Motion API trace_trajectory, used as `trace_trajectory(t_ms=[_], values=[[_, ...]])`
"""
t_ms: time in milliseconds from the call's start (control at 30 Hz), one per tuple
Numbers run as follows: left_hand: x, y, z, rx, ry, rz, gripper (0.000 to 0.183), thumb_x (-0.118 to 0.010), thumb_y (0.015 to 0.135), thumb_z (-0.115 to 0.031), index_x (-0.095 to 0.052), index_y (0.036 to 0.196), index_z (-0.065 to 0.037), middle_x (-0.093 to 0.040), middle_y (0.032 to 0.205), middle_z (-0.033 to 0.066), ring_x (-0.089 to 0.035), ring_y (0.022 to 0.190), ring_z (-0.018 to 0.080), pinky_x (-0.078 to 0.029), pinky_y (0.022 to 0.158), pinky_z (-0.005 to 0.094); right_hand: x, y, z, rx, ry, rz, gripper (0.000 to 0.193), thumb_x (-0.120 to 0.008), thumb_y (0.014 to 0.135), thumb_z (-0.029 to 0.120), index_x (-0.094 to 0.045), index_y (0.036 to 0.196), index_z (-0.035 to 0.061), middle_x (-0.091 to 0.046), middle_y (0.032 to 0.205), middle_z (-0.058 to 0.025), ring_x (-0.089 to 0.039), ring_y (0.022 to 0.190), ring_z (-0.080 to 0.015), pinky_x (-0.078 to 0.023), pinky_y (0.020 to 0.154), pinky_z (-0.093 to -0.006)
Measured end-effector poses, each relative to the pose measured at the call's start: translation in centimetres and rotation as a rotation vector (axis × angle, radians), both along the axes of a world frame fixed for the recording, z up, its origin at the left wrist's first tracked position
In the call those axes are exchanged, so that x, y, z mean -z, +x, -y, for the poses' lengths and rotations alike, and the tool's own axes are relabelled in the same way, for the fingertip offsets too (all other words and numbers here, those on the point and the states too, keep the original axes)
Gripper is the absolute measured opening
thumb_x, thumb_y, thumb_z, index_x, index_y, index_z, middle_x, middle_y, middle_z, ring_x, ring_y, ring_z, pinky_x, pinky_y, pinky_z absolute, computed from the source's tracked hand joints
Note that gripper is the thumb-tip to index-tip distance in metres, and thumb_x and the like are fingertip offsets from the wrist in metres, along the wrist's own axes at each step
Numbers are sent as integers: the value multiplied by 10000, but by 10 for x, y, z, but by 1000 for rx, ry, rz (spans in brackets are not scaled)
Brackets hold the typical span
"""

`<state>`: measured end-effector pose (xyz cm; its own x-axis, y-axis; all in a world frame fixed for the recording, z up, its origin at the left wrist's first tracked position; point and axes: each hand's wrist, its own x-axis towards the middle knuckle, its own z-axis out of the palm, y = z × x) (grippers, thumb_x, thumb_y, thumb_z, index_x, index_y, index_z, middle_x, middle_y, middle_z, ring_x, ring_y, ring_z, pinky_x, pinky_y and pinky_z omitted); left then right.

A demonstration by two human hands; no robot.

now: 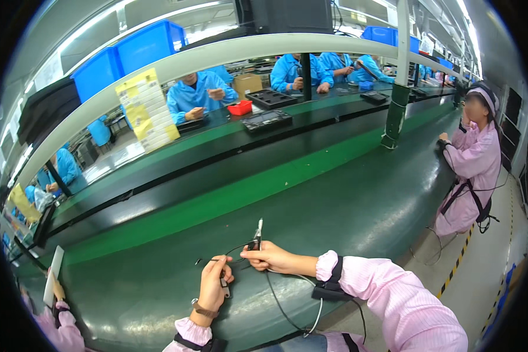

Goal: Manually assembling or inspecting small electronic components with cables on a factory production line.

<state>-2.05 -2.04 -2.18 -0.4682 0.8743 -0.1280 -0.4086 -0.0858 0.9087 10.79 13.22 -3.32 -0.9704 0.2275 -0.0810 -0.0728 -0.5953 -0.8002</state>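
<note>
From my remote seat I see the long green bench (358, 202) filling the middle. Blue bins (149, 48) sit high behind the white rail (217, 56), probably to keep them off the worktop. The right hand (271, 256) grips a white-tipped piece (260, 229), tip upward, seemingly so it stays in sight. The left hand (213, 283) is closed, fingertips pinching a thin black cable (236, 247) close by, perhaps to steady it; I can't identify the metallic bit under that palm. A tiny black part (198, 261) lies on the bench, left of the cable.
</note>
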Motion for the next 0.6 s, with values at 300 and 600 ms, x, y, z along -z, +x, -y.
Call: trace_trajectory(t_ms=[300,600], values=[[-5,8,-4,96,-45,-131,345,-410,991,-290,-594,1017,0,-602,712,47,-498,637,92,-391,602,217,1,3,-7,51,-60,9,152,-604,915,196,-572,860,58,-449,618,45,-337,452,-25,-240,430,-213],[-11,3,0,226,-146,-322,372,-396,988,-291,-596,1035,20,-625,770,56,-539,686,107,-428,652,231,0,-2,-10,166,-221,-49,161,-587,925,197,-567,904,39,-484,644,38,-333,446,-8,-236,425,-194]])
